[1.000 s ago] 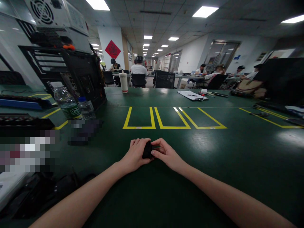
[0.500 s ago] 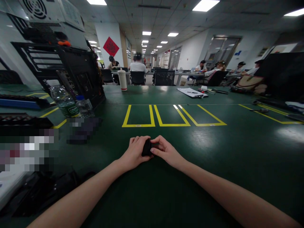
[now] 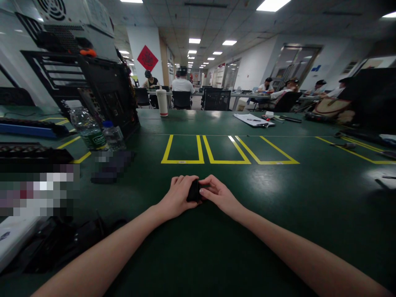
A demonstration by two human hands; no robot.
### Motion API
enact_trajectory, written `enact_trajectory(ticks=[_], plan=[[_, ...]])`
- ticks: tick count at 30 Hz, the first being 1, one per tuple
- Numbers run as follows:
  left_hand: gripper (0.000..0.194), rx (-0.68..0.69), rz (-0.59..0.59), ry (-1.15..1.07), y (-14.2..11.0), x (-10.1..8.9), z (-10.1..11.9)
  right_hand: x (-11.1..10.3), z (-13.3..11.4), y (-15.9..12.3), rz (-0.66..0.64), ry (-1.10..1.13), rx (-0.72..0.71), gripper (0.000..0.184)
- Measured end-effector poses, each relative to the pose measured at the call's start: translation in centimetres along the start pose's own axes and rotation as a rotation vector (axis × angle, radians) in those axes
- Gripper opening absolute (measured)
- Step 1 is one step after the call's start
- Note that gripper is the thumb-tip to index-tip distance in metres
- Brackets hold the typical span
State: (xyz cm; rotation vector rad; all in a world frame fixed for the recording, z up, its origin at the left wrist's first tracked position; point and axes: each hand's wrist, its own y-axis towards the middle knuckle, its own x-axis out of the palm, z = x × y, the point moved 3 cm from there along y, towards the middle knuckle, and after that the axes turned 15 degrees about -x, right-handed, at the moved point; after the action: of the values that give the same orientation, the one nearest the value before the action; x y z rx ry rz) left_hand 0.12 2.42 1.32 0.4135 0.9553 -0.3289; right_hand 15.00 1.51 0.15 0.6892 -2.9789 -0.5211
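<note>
Both my hands meet on the green table in front of me, around a small black object. My left hand curls its fingers over the object's left side. My right hand pinches its right side with thumb and fingers. Most of the object is hidden by my fingers, so I cannot make out what it is. Three yellow taped rectangles lie on the table just beyond my hands.
An open black computer case stands at the left, with two plastic water bottles in front. A white cup and a clipboard with papers sit further back. Black gear lies near left. Several people sit at far desks.
My hands have stayed clasped on the black object, with only small finger shifts. The view has drifted slightly.
</note>
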Motion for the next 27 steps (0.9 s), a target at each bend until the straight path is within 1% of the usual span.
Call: enact_trajectory(ticks=[4,8,10,14,21,24,27], plan=[[0.057,-0.009,0.036,0.003,0.14,0.29,-0.21,-0.08,0.24,0.13,0.008,-0.037,0.012,0.022],[0.056,-0.001,0.038,0.001,0.19,0.50,-0.23,-0.22,0.15,0.08,0.005,-0.074,0.039,0.027],[0.056,-0.004,0.036,0.003,0.19,0.47,-0.22,-0.17,0.04,-0.01,-0.014,-0.051,0.045,0.028],[0.057,-0.006,0.038,0.015,0.22,0.49,-0.35,-0.02,-0.05,-0.11,-0.039,0.010,0.002,0.033],[0.058,-0.009,0.051,0.013,0.34,0.69,-0.51,0.05,0.09,0.10,-0.008,0.021,-0.020,0.024],[0.056,-0.007,0.031,-0.005,0.29,0.63,-0.39,-0.03,-0.15,0.09,-0.006,-0.025,-0.012,0.027],[0.055,-0.010,0.023,-0.016,0.23,0.51,-0.31,-0.15,-0.23,-0.01,-0.017,-0.064,0.030,0.030]])
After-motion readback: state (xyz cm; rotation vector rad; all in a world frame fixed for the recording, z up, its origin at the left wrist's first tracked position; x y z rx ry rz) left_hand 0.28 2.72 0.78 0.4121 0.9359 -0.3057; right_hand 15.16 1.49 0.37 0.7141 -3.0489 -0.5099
